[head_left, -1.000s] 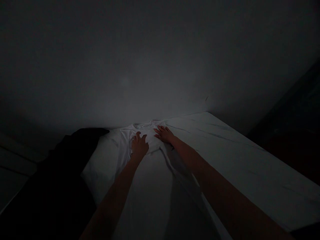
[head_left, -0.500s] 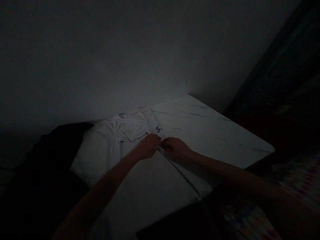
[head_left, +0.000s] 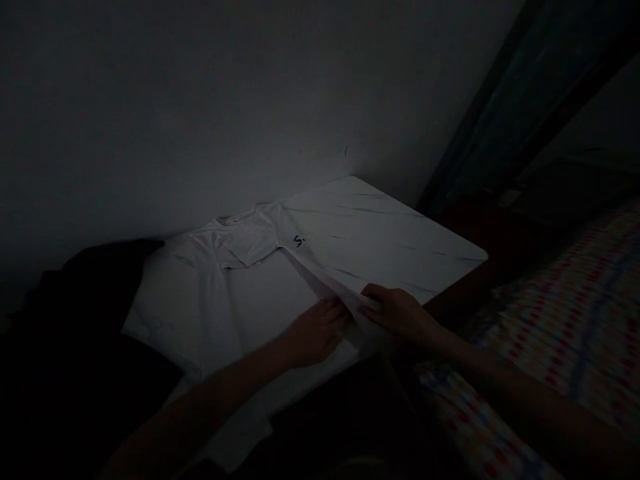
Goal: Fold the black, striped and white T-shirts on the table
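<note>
A white shirt (head_left: 245,241) lies on a white table (head_left: 395,233) with dark streaks. Its collar is near the wall, and a small dark mark shows on the side stretched toward me. My right hand (head_left: 395,310) pinches the edge of that long white strip, fingers closed on the cloth, close to the table's front edge. Just left of it, my left hand (head_left: 317,333) has its fingers curled against the same part of the shirt, gripping it from the other side. The fingertips are partly hidden in the dim light.
A pale wall (head_left: 200,113) stands behind the table. Dark cloth (head_left: 90,287) lies over the table's left end. To the right is a colourful patterned cloth (head_left: 565,333), below table height. Dark shapes fill the space under the front edge.
Both hands have moved down and toward me, my right hand also rightward, pulling the marked strip of the shirt out longer. The hands are slightly further apart. The view has shifted to the right.
</note>
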Action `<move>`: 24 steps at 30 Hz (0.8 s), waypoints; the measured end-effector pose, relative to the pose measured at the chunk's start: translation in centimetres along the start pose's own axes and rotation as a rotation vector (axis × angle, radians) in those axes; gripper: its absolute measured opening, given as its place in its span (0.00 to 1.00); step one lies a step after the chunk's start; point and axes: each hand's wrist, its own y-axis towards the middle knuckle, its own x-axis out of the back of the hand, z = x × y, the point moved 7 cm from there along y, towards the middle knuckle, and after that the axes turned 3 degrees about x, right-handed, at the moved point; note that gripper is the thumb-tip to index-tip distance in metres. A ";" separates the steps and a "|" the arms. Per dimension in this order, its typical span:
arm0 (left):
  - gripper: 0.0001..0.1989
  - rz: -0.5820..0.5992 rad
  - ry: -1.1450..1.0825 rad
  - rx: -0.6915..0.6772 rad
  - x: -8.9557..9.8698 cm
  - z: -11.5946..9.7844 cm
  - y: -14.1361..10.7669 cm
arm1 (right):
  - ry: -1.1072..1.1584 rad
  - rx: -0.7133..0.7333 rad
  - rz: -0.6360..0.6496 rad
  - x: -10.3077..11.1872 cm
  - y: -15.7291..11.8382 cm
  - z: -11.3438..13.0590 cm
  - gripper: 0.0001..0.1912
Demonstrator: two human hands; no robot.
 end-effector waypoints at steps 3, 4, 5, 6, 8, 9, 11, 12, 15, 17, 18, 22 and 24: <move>0.23 0.006 -0.005 0.000 -0.9 -0.1 1.0 | 0.064 0.040 -0.003 -0.6 -1.3 2.3 0.11; 0.22 0.013 0.005 0.001 -1.2 -0.2 1.0 | 0.084 0.053 0.014 -1.1 -1.6 3.0 0.11; 0.21 0.026 0.020 -0.002 -1.3 -0.5 0.9 | 0.108 0.071 0.037 -1.5 -1.8 3.6 0.12; 0.20 0.047 0.035 -0.002 -1.4 -0.7 0.5 | 0.135 0.097 0.066 -2.0 -2.1 4.2 0.12; 0.22 0.105 0.044 -0.008 -0.7 -1.4 -1.0 | 0.198 0.154 0.151 -2.7 -2.6 4.9 0.14; 0.24 0.147 0.029 -0.021 0.0 -1.8 -1.9 | 0.235 0.182 0.216 -3.0 -2.8 5.1 0.15; 0.29 0.267 -0.041 -0.058 2.1 -2.3 -3.8 | 0.319 0.239 0.393 -3.4 -3.4 5.3 0.19; 0.29 0.345 -0.091 -0.060 3.3 -2.2 -4.6 | 0.356 0.268 0.487 -3.5 -3.6 5.3 0.21; 0.22 0.524 -0.253 0.061 7.0 -0.2 -5.0 | 0.359 0.329 0.551 -2.7 -2.1 4.9 0.18; 0.20 0.481 -0.253 0.170 8.7 2.8 -3.0 | 0.224 0.311 0.347 -1.7 1.1 4.3 0.17; 0.20 0.411 -0.192 0.220 9.2 4.6 -1.5 | 0.130 0.306 0.224 -1.2 3.0 4.3 0.17; 0.22 0.104 0.261 0.465 8.8 12.6 4.4 | -0.214 0.472 0.029 -2.9 9.2 6.4 0.24; 0.23 0.027 0.393 0.510 7.3 15.3 5.8 | -0.294 0.605 0.063 -4.9 10.5 7.3 0.31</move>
